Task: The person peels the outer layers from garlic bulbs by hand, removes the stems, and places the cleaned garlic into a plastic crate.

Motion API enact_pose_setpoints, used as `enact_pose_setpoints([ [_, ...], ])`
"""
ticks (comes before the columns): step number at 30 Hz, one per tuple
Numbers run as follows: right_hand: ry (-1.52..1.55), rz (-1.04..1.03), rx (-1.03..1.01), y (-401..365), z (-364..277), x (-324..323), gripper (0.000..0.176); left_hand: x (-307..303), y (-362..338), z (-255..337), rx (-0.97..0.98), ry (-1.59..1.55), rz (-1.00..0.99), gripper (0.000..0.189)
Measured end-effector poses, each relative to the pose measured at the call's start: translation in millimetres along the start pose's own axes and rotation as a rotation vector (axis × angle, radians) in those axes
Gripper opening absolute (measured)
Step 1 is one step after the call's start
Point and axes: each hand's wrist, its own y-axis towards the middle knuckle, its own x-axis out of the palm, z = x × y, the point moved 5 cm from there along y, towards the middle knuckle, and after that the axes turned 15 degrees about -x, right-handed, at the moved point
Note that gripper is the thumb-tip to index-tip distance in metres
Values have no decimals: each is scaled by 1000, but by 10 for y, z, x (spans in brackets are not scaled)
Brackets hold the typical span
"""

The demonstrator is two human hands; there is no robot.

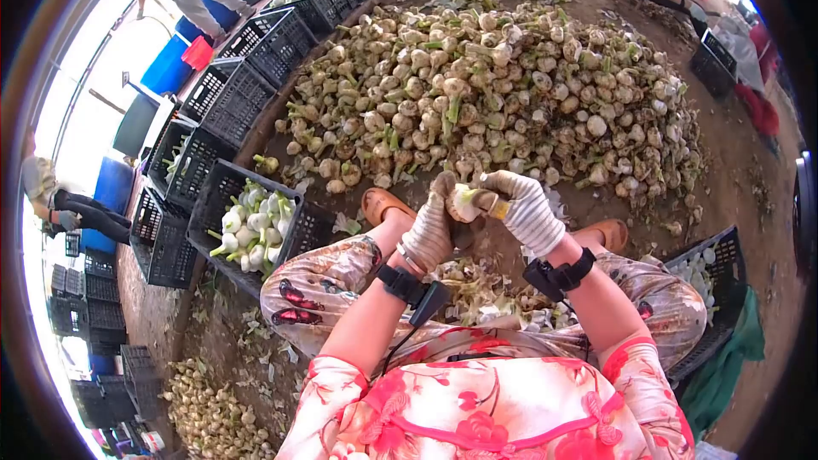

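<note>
A garlic bulb (464,203), white with a greenish side, is held between my two gloved hands in front of my lap. My left hand (429,226) grips its left side, fingers bent around it. On the other side, my right hand (522,211) has its fingers closed at the bulb, with a small yellow strip showing by the fingertips; I cannot make out what that strip is. Peeled skins and trimmings (477,285) lie on the ground between my crossed legs. Just beyond my hands rises a big heap of untrimmed garlic (503,94).
A black crate (223,249) of cleaned garlic (256,226) stands at my left, another crate (724,277) at my right beside green cloth (724,366). More black crates (230,102) line the left side. A smaller garlic pile (213,413) lies lower left. Several people work farther off.
</note>
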Motion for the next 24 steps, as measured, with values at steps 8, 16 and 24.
enact_pose_setpoints([
  [8, -4, 84, 136, -64, 85, 10, 10, 11, 77, -65, -82, -259, -174, 44],
  [16, 1, 232, -49, -50, 81, 118, 7, -166, -56, 174, 706, 433, 277, 56],
  [24, 216, 394, 29, 226, 756, -578, 13, 100, -375, 234, 348, 249, -129, 58],
])
